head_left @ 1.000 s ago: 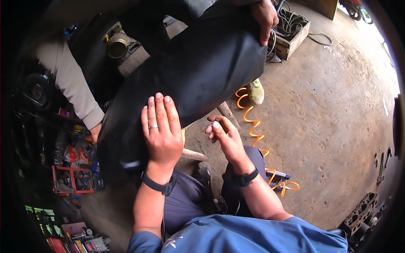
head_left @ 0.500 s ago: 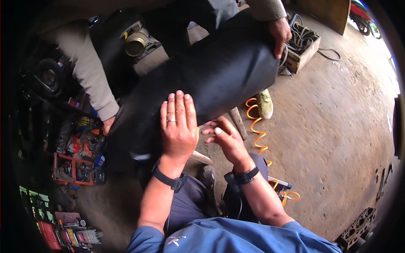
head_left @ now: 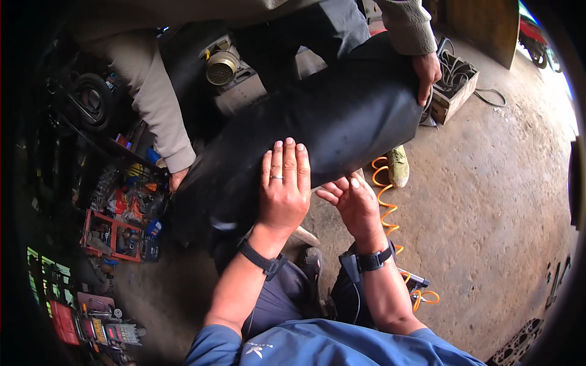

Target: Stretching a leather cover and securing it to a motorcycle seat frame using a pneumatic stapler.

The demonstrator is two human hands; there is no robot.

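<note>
A large black piece (head_left: pixel 348 116), smooth like rubber or vinyl and curved on top, stretches across the middle. My left hand (head_left: pixel 285 195) lies flat on it, fingers straight and together, with a ring on one finger. Just below its near edge, my right hand (head_left: pixel 357 204) is turned palm up with the fingers spread and nothing in them. Its fingertips are close to that edge; whether they touch is unclear. Another person's hand (head_left: pixel 427 73) grips the far right end. That person's other hand (head_left: pixel 178 179) is at the left end, partly hidden.
An orange coiled hose (head_left: pixel 389 210) lies on the floor at right, beside the other person's shoe (head_left: pixel 398 168). Beyond stands a wooden box of cables (head_left: pixel 455 91). Tools fill a red tray (head_left: pixel 113 235) at left. A wheel (head_left: pixel 91 100) and a brass-coloured round part (head_left: pixel 221 68) are farther back.
The whole view has shifted, so everything sits farther right and slightly lower. My right hand has turned palm up and its fingers have opened. My left hand stays flat on the black piece.
</note>
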